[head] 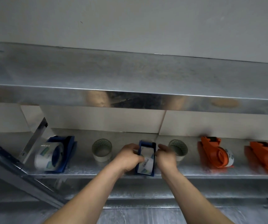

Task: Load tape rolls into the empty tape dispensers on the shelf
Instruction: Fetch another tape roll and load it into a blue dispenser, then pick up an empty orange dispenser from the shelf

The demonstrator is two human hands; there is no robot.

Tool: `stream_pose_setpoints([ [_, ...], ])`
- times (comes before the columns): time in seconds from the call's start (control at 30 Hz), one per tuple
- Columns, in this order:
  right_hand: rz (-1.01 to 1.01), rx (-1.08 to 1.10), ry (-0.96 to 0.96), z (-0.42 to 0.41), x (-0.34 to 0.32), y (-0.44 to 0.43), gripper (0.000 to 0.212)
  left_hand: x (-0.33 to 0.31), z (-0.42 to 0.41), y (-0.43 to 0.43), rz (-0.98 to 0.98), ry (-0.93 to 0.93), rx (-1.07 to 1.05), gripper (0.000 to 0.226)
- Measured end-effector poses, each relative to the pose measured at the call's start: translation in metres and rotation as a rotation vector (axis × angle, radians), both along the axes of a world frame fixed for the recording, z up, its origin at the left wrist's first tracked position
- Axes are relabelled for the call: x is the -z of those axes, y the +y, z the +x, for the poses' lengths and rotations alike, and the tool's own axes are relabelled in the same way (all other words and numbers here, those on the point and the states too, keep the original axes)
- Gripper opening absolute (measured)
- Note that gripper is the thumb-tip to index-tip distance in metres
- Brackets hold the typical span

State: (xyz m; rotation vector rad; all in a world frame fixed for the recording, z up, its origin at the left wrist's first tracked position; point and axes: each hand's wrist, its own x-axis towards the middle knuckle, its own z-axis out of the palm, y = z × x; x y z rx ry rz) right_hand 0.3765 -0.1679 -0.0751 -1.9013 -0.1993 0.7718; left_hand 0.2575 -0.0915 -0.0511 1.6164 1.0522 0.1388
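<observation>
A: While the view takes in the whole lower shelf [84, 172], log it from the left. What stands first?

B: A blue dispenser [61, 155] lying on its side near the slanted metal brace [34, 139], with a white printed tape roll [46, 156] seated in it. Loaded.

A: Next?

B: A clear tape roll [101, 150] standing on end, loose on the shelf, just left of the hands and apart from them.

A: Centre position?

B: A second blue dispenser [146, 156], upright at the front edge of the shelf, long axis pointing toward the wall. A white printed roll [146, 160] sits inside its frame. The left hand [130, 156] is closed on the dispenser's left wall, thumb over the roll's face. The right hand [165, 156] presses the right wall, fingers curled against it; whether it fully clamps I cannot tell, since the fingertips are hidden behind the frame.

A: Right of the hands?

B: Another clear roll [179, 148] on end, partly behind the right hand. Contact cannot be judged.

A: And beyond?

B: An orange dispenser [214, 155] on its side with a white roll [229, 156] in it. Then a second orange dispenser [266, 156], cut off by the frame edge and blurred; its hub appears open, with no roll seen.

A: Upper shelf?

B: Bare galvanised metal upper shelf [130, 75], its front lip reflecting vague shapes.
</observation>
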Motion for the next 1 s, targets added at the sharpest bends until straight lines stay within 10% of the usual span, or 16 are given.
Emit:
stream_pose_setpoints([
  [1.0,0.286,0.059,-0.021,0.086,-0.064,-0.188,0.042,-0.05,0.099,-0.163,0.234,-0.35,-0.421,0.019],
])
